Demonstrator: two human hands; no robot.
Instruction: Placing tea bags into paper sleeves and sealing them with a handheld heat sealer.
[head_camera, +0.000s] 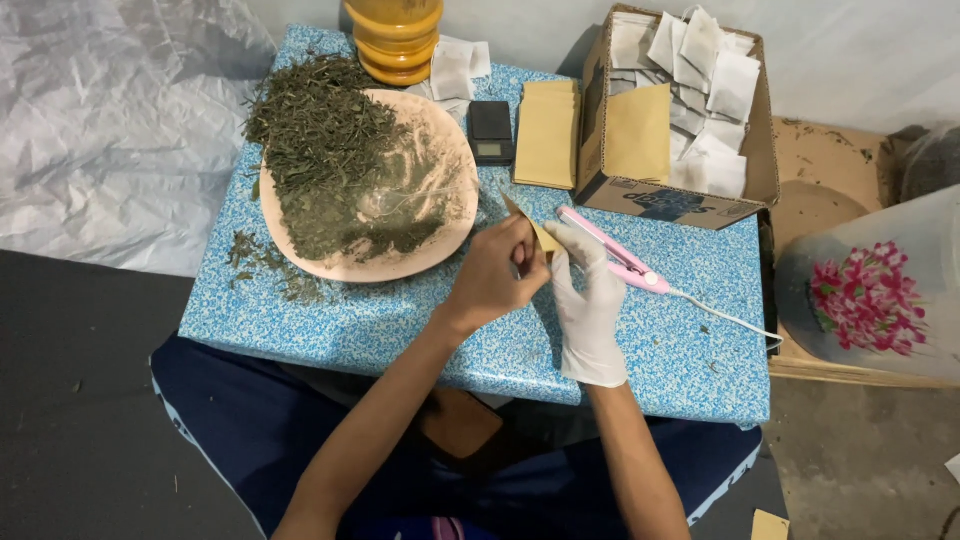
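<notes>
Small flat tan paper pouch (541, 236) sits at frame centre, held above the blue speckled counter (400, 320), just right of the round pinkish plate (455, 165) heaped with dried green leaf (320, 150).

Left hand (495, 275), bare: fingers curled and pressed together, pinching the pouch's lower part. Right hand (588, 290), in a white glove: fingers (575, 240) closed on the pouch's right edge. Most of the pouch is hidden between the two hands; whether it is filled cannot be told.

Handling, judged: very light, thin, limp paper that creases and tears easily; not slippery. Best held by its edges and corners with a light pinch, as both hands do.

Orientation: one pointed corner shows toward upper left, near the plate rim. Long axis appears to run from upper left to lower right, but too little shows to be sure.

Nearby: pink handheld heat-sealing tool (615, 255) with white cord lying just right of the gloved hand; stack of tan pouches (547, 135); cardboard box (760, 150) of white sachets at upper right; small black scale (490, 132).
</notes>
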